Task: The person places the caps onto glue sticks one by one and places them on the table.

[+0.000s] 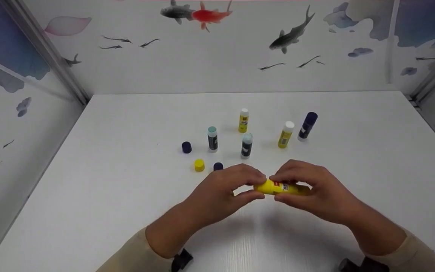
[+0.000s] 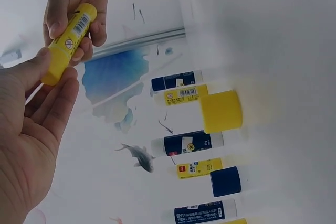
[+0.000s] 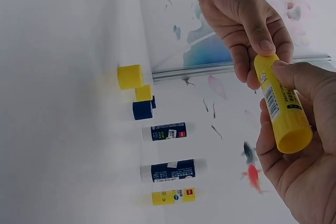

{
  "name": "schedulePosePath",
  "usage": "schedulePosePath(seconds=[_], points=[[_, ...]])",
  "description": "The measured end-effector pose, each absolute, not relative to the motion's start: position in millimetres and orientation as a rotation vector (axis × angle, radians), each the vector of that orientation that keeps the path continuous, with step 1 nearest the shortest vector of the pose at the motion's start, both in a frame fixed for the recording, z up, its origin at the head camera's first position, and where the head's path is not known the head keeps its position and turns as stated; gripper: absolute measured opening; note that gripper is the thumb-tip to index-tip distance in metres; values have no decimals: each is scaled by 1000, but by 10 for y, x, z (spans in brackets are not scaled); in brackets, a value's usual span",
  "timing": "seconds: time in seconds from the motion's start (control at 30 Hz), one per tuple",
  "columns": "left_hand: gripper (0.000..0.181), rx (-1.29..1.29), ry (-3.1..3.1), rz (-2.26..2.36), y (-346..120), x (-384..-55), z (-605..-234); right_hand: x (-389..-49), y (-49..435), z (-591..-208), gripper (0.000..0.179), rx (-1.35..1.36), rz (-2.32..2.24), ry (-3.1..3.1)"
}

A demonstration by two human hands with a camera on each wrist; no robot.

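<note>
A yellow glue stick (image 1: 283,187) lies level between the two hands above the front of the white table. Thumb and fingers of my left hand (image 1: 223,192) pinch its yellow cap (image 2: 55,69) at the left end. My right hand (image 1: 325,192) grips the labelled barrel, whose round base (image 3: 294,140) faces the right wrist view. The cap sits on the barrel. Just beyond the left hand stands a navy cap (image 1: 218,166), partly covered by that hand. In the left wrist view a loose yellow cap (image 2: 221,111) stands on the table, mostly hidden behind the left hand in the head view.
Farther back stand two navy-labelled glue sticks without caps (image 1: 212,139) (image 1: 246,146), two yellow ones with white tops (image 1: 243,121) (image 1: 286,135), and a navy-capped one (image 1: 307,126). Another navy cap (image 1: 186,147) and yellow cap (image 1: 199,165) are at left. Fish-printed panels (image 1: 221,68) enclose the table.
</note>
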State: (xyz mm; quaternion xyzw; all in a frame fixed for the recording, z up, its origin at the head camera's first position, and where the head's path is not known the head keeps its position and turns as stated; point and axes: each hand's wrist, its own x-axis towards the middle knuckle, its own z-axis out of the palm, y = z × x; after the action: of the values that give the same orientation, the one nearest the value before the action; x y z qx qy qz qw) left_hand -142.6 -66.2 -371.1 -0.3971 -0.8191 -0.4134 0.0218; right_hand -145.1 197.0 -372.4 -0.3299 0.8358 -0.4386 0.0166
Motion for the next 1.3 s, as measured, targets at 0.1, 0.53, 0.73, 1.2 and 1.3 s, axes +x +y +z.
schedulePosePath(seconds=[0.1,0.53,0.73,1.2,1.3], points=[[30,-1214,-2534,-1275,-648,-1403,-3700,-1439,1972,-3722,33,-1066,-1394,2594],[33,-1191,-2532,-1338,-642,-1394,-3711,-1418,1961,-3716,34,-1073,-1398,2600],[33,-1201,-2537,-1347,-635,-1399,-3728,-1434,1978,-3729,33,-1056,-1369,2591],[29,-1214,-2635,-1215,-602,-1422,-3739,-1493,2006,-3754,28,-1042,-1261,2566],[29,-1237,-2622,-1201,-597,-1423,-3738,-1492,2013,-3744,29,-1050,-1225,2562]])
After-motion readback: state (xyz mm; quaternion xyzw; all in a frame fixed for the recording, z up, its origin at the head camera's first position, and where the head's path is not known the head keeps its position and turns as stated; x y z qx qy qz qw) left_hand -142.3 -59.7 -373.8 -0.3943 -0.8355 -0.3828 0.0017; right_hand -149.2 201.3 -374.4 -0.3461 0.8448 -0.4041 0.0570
